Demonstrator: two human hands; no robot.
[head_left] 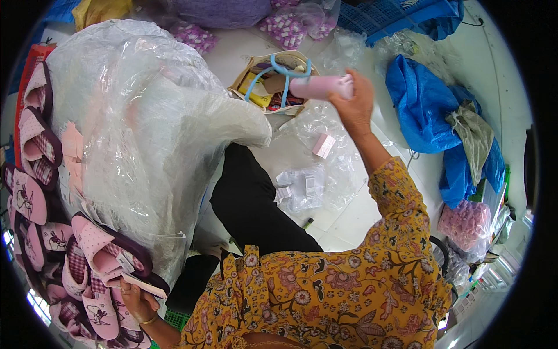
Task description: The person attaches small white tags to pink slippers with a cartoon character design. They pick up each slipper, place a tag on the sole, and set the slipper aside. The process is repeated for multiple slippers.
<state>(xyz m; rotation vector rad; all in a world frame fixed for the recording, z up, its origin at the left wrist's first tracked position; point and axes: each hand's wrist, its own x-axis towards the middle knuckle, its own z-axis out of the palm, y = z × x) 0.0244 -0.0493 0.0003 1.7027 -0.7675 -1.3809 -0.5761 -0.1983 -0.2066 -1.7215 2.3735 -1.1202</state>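
My right hand point(357, 103), reaching forward, is closed around a pink cylinder point(314, 87) that looks like a bottle, a little smeared by motion. The cylinder is held sideways over the edge of a cream tote bag point(289, 111) with light-blue handles. Yellow and red packets point(256, 87) show inside the bag. Low on the left, my left hand point(138, 302) grips a pale, flat, card-like piece point(144, 285). It is beside pink slippers point(110, 247) with dark soles, heaped along the left edge. My left fingertips are partly hidden by the card.
A large clear plastic sheet point(157, 139) covers a bulky mound at the left. A small pink box point(323, 145) and clear plastic bags point(308, 185) lie on the white tiled floor. Blue sacks point(421, 110) are at the right, and bags of purple-and-white pieces point(285, 29) at the back.
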